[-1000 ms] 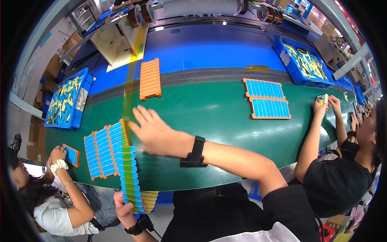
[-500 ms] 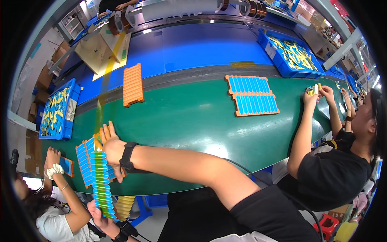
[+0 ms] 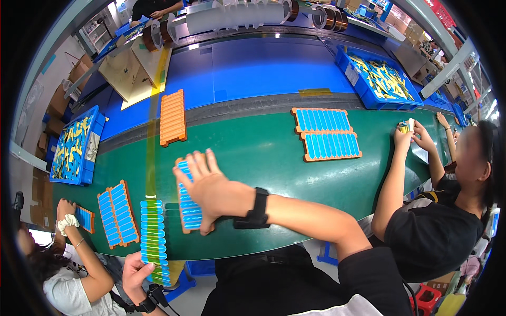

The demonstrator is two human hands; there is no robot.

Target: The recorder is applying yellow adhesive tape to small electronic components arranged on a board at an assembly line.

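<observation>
At the lower left, my left hand (image 3: pixel 136 274) pinches the near end of a strip of blue, round-ended pieces (image 3: pixel 153 226). Yellow-green tape runs down the strip's middle and continues from its far end as a clear yellow tape (image 3: pixel 152 163) across the bench. My right hand (image 3: pixel 216 192) lies over an orange grooved tray of blue pieces (image 3: pixel 188 213), fingers spread along it and thumb by its near end. The palm hides part of this tray. Left of the strip sit two more filled orange trays (image 3: pixel 118 213), side by side.
An orange tray (image 3: pixel 173 118) with bare grooves lies farther back. Two filled trays (image 3: pixel 328 134) sit to the right. Blue bins hold loose pieces at left (image 3: pixel 74 142) and right (image 3: pixel 382 79). Co-workers sit on both sides, one with hands (image 3: pixel 410 136) on small pieces.
My right hand has moved right, and the tray under it has shifted right, away from the paired trays. My left hand has swung the strip slightly right, and the tape has straightened.
</observation>
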